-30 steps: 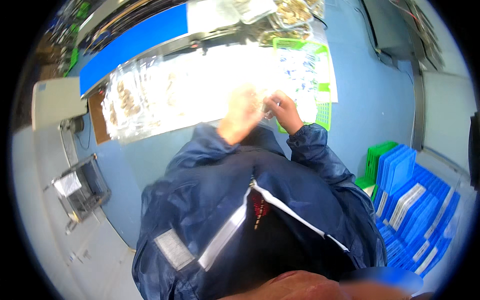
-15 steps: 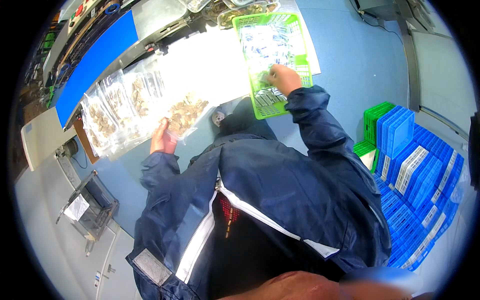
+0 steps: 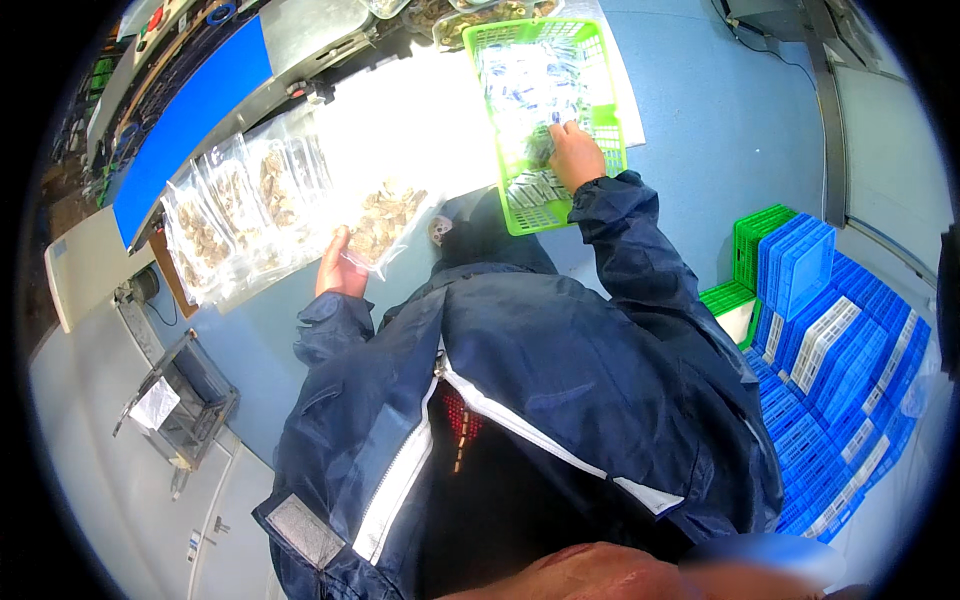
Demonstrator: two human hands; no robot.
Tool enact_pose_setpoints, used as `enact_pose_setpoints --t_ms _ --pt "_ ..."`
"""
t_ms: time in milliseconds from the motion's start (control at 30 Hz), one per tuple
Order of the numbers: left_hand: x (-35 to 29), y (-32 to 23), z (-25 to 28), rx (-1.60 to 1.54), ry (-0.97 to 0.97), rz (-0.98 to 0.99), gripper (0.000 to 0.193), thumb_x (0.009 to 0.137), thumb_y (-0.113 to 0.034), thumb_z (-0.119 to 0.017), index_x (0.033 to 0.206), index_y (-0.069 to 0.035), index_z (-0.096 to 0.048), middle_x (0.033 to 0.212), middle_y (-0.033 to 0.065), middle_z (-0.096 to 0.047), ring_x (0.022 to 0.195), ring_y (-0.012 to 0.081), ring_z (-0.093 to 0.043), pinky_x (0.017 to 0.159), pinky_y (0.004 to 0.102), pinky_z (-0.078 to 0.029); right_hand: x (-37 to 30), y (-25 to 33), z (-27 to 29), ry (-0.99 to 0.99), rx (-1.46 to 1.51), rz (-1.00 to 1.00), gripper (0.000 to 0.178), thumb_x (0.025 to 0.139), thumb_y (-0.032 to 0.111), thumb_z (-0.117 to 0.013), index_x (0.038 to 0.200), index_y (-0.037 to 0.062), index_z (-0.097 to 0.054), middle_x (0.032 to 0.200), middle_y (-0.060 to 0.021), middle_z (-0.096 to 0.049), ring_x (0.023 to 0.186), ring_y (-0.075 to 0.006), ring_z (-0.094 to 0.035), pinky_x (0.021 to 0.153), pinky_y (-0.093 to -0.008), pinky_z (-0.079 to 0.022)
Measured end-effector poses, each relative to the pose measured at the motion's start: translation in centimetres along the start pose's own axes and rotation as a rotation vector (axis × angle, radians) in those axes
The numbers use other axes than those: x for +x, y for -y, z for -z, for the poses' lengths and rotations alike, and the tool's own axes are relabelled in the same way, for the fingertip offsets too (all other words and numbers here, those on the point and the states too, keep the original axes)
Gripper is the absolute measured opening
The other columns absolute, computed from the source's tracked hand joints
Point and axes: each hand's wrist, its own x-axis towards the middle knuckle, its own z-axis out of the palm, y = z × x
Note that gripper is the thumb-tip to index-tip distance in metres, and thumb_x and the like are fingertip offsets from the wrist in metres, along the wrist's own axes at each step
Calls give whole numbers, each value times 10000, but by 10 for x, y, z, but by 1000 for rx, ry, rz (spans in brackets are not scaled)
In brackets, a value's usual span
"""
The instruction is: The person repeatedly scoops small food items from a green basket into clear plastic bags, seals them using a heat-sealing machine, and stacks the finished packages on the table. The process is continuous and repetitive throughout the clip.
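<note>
My left hand holds the near edge of a clear plastic bag filled with brown dried pieces, lying on the white work surface. My right hand reaches into a green plastic basket full of small white and blue packets, with its fingers down among them; whether they grip a packet is hidden. Both arms are in dark blue jacket sleeves.
Several more clear bags of brown pieces lie in a row to the left. A blue panel runs along the back left. Stacked blue crates and green crates stand on the blue floor at right. A metal stand is at lower left.
My hands have parted: the left moved down-left onto a bag of brown pieces, and the right went into the green basket. The view has tilted, bringing the basket closer.
</note>
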Motion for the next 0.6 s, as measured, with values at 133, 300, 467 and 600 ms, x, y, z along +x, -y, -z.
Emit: enact_pose_setpoints --t_ms 133,300,467,600 --pt "-5 0 -8 22 -56 -32 304 874 -192 -685 1127 -55 -586 1145 57 -601 1088 222 -574 922 399 -477 -4 -3 7 -168 161 19 297 763 10 -595 1056 48 -614 956 -158 -624 882 -350 -609 765 -430 -500" --pt "-7 3 -6 -1 -26 -36 295 871 -189 -686 1119 -56 -596 1145 59 -608 1077 216 -583 915 390 -482 -8 -6 52 -294 415 -49 328 823 -7 -532 1115 78 -653 1040 -167 -655 936 -326 -626 805 -386 -500" --pt "-8 4 -14 -8 22 -28 279 873 -181 -678 1110 -51 -607 1141 57 -615 1066 204 -591 915 375 -486 -1 -19 49 -143 489 -13 205 857 56 -493 914 88 -687 949 -175 -656 907 -358 -616 804 -422 -484" --pt "-12 4 -17 3 10 -43 280 872 -177 -678 1110 -48 -607 1141 54 -614 1064 200 -591 916 370 -485 1 -19 19 -168 506 -32 129 843 95 -544 914 70 -649 886 -184 -656 862 -388 -616 770 -447 -487"
